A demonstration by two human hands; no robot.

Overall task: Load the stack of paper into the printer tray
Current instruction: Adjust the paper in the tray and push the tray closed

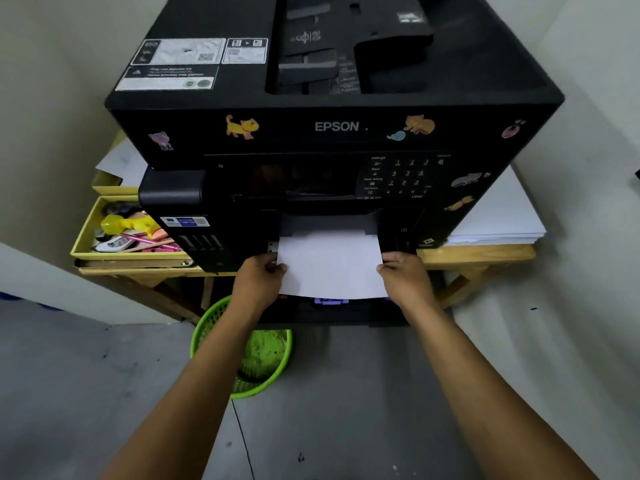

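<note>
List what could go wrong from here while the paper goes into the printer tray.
1. The paper stack is held only at its side edges by the left hand and right hand; an uneven push could skew it.
2. Its near edge overhangs the pulled-out tray, so a loosened grip might drop sheets toward the green basket.
3. The purple guide sits under that edge and could snag it.

We see pale plain walls (pixel 52 98) meeting in a corner, a grey floor (pixel 86 393), a light wooden table (pixel 485 254) against them, and a green mesh basket (pixel 273 368) on the floor below it.
</note>
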